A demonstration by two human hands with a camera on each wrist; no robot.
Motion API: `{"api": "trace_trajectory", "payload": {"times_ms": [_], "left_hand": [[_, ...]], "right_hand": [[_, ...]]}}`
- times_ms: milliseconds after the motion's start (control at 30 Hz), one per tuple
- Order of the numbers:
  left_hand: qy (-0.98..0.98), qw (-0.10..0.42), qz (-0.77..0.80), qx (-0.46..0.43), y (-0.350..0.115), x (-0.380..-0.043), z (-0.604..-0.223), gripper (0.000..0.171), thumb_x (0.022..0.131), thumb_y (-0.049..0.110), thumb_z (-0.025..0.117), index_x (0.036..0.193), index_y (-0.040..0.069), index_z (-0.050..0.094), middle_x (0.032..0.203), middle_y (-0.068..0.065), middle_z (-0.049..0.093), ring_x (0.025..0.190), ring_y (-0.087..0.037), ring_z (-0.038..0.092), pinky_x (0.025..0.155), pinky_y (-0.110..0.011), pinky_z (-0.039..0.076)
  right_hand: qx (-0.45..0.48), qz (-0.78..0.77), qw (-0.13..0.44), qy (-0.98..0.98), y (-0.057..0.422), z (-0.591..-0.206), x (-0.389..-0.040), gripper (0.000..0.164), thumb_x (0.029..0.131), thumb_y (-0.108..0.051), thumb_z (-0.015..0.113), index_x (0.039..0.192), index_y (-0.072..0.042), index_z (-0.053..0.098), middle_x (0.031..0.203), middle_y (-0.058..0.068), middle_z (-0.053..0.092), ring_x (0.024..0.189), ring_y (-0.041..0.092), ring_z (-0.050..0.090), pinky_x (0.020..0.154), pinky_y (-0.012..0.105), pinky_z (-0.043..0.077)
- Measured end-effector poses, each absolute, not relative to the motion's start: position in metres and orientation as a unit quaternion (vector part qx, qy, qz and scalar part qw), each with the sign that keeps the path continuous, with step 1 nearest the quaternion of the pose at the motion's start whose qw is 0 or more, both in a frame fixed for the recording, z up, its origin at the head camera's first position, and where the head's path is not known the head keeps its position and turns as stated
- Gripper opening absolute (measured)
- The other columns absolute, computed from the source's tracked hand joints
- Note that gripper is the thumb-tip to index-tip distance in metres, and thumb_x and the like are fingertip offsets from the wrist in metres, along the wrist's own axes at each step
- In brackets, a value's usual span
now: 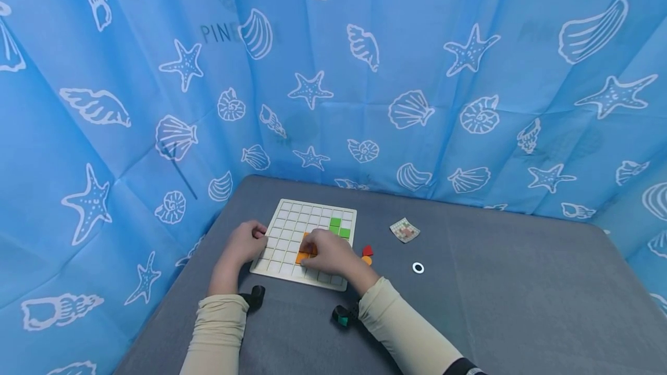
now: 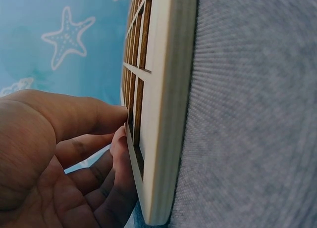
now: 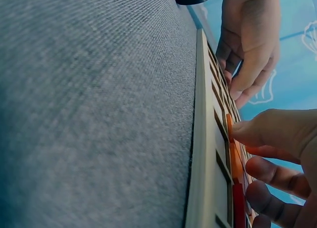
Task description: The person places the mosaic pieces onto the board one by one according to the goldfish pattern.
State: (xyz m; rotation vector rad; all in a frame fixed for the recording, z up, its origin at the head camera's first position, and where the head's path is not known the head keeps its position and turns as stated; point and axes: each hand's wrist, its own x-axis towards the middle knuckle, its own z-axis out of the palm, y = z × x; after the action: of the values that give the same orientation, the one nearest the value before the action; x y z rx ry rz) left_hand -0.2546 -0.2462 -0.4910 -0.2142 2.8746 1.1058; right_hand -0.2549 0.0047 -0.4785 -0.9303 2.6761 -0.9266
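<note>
A pale wooden grid board with white squares lies on the table. My left hand holds the board's left edge; in the left wrist view the thumb touches its frame. Over the board's lower middle, my right hand has thumb and fingers curled at an orange piece, part of which they cover. The right wrist view shows that thumb against the orange, with a red piece beside it on the board. Green squares sit near the board's upper right.
Right of the board lie a red piece and an orange round piece, partly behind the right wrist. A small patterned card and a white ring with a dark centre lie farther right. A blue shell-print curtain surrounds the grey table.
</note>
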Motion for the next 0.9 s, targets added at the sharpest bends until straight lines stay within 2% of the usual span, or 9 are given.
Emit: {"api": "trace_trajectory", "payload": {"times_ms": [133,267,433,633,900], "left_hand": [[0.931,0.024,0.358,-0.065,-0.245,-0.254,-0.489,0.027,0.101,0.013,0.061,0.124,-0.001,0.067,0.106,-0.016,0.066,0.090,-0.028,0.061,0.080,-0.046,0.052],[0.930,0.025,0.362,-0.064,-0.244,-0.254,-0.488,0.027,0.102,0.013,0.061,0.124,-0.001,0.067,0.107,-0.017,0.066,0.091,-0.028,0.061,0.081,-0.046,0.052],[0.930,0.029,0.362,-0.062,-0.244,-0.253,-0.488,0.028,0.102,0.013,0.060,0.125,-0.001,0.067,0.108,-0.017,0.067,0.092,-0.028,0.062,0.081,-0.047,0.052],[0.930,0.030,0.361,-0.064,-0.245,-0.254,-0.488,0.027,0.102,0.012,0.059,0.125,-0.001,0.067,0.108,-0.017,0.066,0.093,-0.029,0.062,0.082,-0.047,0.053],[0.930,0.030,0.361,-0.065,-0.245,-0.252,-0.489,0.028,0.101,0.012,0.060,0.125,-0.001,0.067,0.108,-0.017,0.067,0.092,-0.028,0.063,0.082,-0.046,0.053]], "right_hand": [[-0.311,-0.311,0.079,0.895,0.008,-0.476,-0.255,0.016,0.093,-0.024,0.082,0.106,-0.016,0.079,0.100,-0.003,0.071,0.084,0.008,0.060,0.075,0.026,0.053],[-0.308,-0.319,0.071,0.894,0.020,-0.470,-0.257,0.017,0.094,-0.025,0.081,0.108,-0.015,0.080,0.102,0.000,0.072,0.086,0.011,0.062,0.074,0.030,0.053],[-0.281,-0.332,0.062,0.899,0.046,-0.462,-0.261,0.018,0.096,-0.024,0.078,0.111,-0.013,0.079,0.102,0.002,0.071,0.082,0.014,0.060,0.069,0.035,0.050],[-0.250,-0.341,0.060,0.904,0.082,-0.460,-0.267,0.018,0.097,-0.021,0.077,0.111,-0.009,0.079,0.102,0.005,0.069,0.077,0.014,0.057,0.067,0.034,0.049],[-0.229,-0.296,0.060,0.925,0.122,-0.468,-0.268,0.016,0.097,-0.018,0.077,0.111,-0.010,0.079,0.104,0.002,0.070,0.087,0.016,0.061,0.077,0.037,0.051]]}}
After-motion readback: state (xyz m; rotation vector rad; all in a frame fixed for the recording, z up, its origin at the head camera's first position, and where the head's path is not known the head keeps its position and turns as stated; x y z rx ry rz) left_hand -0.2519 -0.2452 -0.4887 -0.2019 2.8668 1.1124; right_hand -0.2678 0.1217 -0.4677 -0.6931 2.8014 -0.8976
